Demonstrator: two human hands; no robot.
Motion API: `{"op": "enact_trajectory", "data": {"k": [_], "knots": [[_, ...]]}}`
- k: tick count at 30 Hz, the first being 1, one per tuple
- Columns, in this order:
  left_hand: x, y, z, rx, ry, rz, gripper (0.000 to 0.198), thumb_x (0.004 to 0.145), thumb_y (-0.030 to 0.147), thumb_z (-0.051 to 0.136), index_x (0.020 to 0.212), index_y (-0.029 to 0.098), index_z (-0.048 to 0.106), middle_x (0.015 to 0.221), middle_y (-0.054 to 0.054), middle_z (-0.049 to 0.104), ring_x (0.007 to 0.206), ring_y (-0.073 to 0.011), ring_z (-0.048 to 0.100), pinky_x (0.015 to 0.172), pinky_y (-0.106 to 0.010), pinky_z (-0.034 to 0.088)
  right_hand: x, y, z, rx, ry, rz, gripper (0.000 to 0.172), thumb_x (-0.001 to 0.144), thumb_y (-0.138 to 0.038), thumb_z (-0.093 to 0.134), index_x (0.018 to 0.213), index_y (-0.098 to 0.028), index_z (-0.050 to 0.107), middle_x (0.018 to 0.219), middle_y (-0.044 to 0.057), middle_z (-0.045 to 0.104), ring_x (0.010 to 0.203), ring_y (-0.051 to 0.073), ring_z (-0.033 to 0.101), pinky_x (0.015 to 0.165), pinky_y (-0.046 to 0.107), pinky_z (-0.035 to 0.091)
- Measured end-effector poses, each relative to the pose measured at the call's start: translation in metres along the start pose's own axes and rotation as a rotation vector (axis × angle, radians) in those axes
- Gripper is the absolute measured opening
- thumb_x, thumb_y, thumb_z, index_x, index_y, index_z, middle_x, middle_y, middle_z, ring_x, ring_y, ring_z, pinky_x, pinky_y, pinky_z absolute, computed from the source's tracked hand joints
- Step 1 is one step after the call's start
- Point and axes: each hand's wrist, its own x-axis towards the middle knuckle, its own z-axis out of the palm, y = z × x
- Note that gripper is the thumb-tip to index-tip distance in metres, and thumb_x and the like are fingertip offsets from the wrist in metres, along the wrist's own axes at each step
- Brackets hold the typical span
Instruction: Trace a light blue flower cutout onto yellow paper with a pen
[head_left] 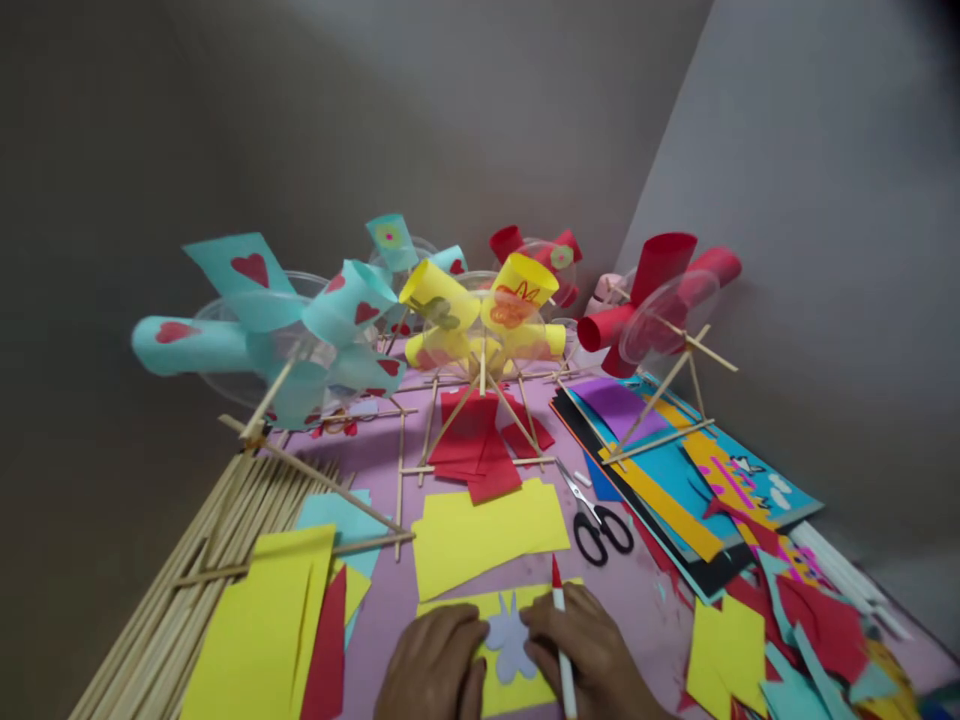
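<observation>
One pale blue, flower-shaped cutout [508,648] is laid flat on the yellow sheet [517,697]. It is touched by the left hand [435,668], whose fingers [471,640] are spread and hold nothing, and by the right hand [592,655], closed round a red-tipped pen [559,600].

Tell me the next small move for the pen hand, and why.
Probably bring the red-tipped pen down to the edge of the pale flower cutout: the left hand steadies it on the yellow sheet, while the right hand holds the pen with its tip pointing away.
</observation>
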Motion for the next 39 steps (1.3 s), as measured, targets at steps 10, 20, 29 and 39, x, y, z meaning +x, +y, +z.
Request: {"op": "enact_trajectory", "data": {"k": [10,20,29,39], "knots": [[0.008,0.017,-0.013,0.005,0.016,-0.074,0.027,0.082,0.033,0.058,0.106,0.021,0.056,0.097,-0.006,0.067,0.09,-0.0178,0.063,0.075,-0.029,0.054,-0.004,-0.002,0.002,0.072,0.063,0.038,0.011,0.085,-0.01,0.05,0.09,-0.019,0.055,0.075,0.005,0.067,0.067,0.019,0.053,0.06,0.031,0.039],[0.006,0.02,-0.003,0.11,0.017,-0.057,0.04,0.076,0.035,0.065,0.111,0.019,0.056,0.103,-0.011,0.063,0.094,-0.0227,0.06,0.075,-0.035,0.052,-0.004,0.0,0.004,0.095,0.08,0.03,0.012,0.081,-0.005,0.055,0.083,-0.017,0.055,0.077,0.007,0.068,0.068,0.018,0.052,0.062,0.031,0.038],[0.008,0.019,-0.003,0.133,0.024,-0.022,0.039,0.076,0.034,0.064,0.11,0.018,0.056,0.101,-0.011,0.063,0.092,-0.0226,0.06,0.074,-0.035,0.052,-0.004,-0.001,0.003,0.059,0.081,0.013,0.011,0.081,-0.008,0.056,0.085,-0.017,0.055,0.078,0.006,0.069,0.068,0.019,0.054,0.062,0.031,0.039],[0.008,0.022,-0.004,0.104,0.035,-0.034,0.04,0.075,0.031,0.064,0.111,0.018,0.055,0.103,-0.011,0.061,0.094,-0.0229,0.059,0.075,-0.036,0.051,-0.003,-0.001,0.002,0.059,0.098,-0.007,0.01,0.08,-0.008,0.057,0.086,-0.017,0.056,0.08,0.007,0.069,0.069,0.019,0.055,0.062,0.032,0.041]]}}
